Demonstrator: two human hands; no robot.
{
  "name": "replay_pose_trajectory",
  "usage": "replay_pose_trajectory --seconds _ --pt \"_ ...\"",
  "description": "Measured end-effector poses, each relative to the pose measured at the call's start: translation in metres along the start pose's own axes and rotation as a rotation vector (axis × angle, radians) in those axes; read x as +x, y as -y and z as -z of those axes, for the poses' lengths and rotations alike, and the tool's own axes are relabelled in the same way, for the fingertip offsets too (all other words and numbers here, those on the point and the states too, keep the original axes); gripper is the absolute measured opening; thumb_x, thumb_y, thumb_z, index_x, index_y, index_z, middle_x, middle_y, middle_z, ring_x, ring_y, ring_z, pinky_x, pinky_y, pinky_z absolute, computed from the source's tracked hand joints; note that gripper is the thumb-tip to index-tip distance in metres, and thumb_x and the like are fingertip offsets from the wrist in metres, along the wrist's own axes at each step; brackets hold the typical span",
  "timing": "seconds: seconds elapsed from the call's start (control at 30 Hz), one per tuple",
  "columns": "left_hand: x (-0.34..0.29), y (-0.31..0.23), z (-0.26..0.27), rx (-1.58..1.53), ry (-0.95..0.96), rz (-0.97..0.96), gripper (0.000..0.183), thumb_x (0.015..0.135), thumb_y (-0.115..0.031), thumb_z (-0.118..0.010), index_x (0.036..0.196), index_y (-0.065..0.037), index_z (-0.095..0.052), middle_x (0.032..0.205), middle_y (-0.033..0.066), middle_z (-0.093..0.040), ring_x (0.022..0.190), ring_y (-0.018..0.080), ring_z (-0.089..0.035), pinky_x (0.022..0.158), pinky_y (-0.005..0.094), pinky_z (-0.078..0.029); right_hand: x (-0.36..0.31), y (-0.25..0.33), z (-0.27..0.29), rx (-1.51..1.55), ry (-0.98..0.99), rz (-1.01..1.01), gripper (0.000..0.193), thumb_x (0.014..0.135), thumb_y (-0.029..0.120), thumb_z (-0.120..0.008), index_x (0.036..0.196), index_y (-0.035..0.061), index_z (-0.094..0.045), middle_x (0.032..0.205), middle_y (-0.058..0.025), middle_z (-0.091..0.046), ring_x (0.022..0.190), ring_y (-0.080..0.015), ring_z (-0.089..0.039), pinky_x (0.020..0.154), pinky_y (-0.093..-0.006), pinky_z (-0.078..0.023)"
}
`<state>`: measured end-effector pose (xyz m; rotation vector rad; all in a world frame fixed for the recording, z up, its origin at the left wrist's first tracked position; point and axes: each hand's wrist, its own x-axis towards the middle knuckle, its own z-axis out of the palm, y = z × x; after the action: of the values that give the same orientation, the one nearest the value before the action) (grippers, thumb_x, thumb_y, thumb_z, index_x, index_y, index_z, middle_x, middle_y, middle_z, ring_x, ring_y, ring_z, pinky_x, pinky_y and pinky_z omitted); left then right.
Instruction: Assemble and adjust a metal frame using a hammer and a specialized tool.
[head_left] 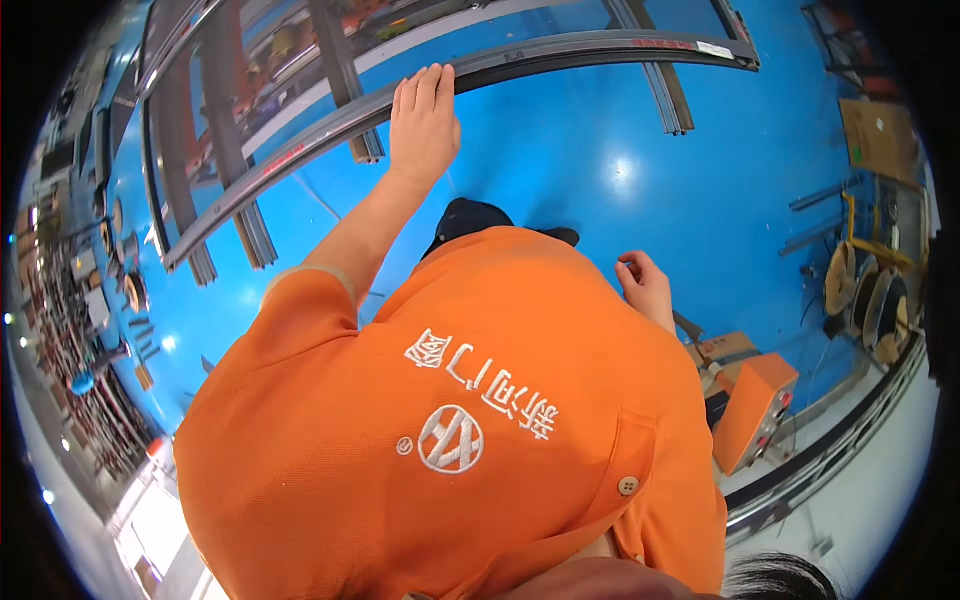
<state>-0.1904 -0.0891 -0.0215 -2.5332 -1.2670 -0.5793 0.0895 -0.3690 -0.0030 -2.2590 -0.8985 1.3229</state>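
Observation:
At the upper left, a large dark grey metal window or door frame with glass panes lies on several profile-shaped supports. My left hand is closed over its near rail, fingers laid together across the top edge; the thumb is hidden. Low at my right side hangs my right hand, fingers loosely curled, with nothing visible in it. It is apart from the frame.
Blue floor spreads around the frame. To my right stands an orange machine box with knobs beside a cardboard box. Farther right are round spools and a brown board. Racks of profiles line the left.

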Motion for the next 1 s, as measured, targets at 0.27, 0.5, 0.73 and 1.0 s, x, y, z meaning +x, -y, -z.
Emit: replay_pose_trajectory --seconds 0.27,0.5,0.73,1.0 --pt "0.012 0.001 0.005 0.019 0.015 0.048 0.050 0.082 -0.006 -0.070 0.132 -0.006 -0.064 0.123 0.0051 -0.063 0.113 0.0257 -0.060 0.101 0.0375 -0.050 0.050 0.046 0.039 -0.084 0.082 0.165 0.020 0.098 0.019 -0.066 0.110 0.0027 -0.068 0.079 -0.0053 -0.059 0.070 -0.0177 -0.053 0.063 -0.0325 -0.045" --pt "0.003 0.029 -0.006 -0.237 -0.018 0.313 0.028 0.089 -0.013 -0.072 0.117 -0.010 -0.072 0.121 0.0040 -0.064 0.107 0.0225 -0.061 0.093 0.0326 -0.053 0.080 0.096 0.034 -0.344 0.025 0.490 0.014 0.096 0.015 -0.066 0.104 0.0041 -0.068 0.087 -0.0052 -0.063 0.073 -0.0216 -0.056 0.068 -0.0343 -0.048" --pt "0.040 0.055 -0.003 -0.536 0.406 0.658 0.017 0.092 -0.024 -0.074 0.105 -0.014 -0.077 0.117 0.0033 -0.064 0.102 0.0239 -0.060 0.087 0.0310 -0.053 0.169 0.196 0.000 -0.468 -0.421 1.203 0.015 0.089 0.018 -0.072 0.103 0.0134 -0.071 0.109 -0.0003 -0.069 0.101 -0.0241 -0.061 0.090 -0.0362 -0.050" --pt "0.008 0.055 -0.010 -0.420 0.103 0.248 0.030 0.091 -0.020 -0.074 0.120 -0.017 -0.072 0.116 -0.0007 -0.062 0.106 0.0178 -0.058 0.091 0.0301 -0.047 0.199 0.220 -0.053 -0.613 -0.487 1.363 0.034 0.090 0.024 -0.072 0.123 0.0211 -0.070 0.125 0.0057 -0.065 0.119 -0.0179 -0.058 0.106 -0.0397 -0.043"
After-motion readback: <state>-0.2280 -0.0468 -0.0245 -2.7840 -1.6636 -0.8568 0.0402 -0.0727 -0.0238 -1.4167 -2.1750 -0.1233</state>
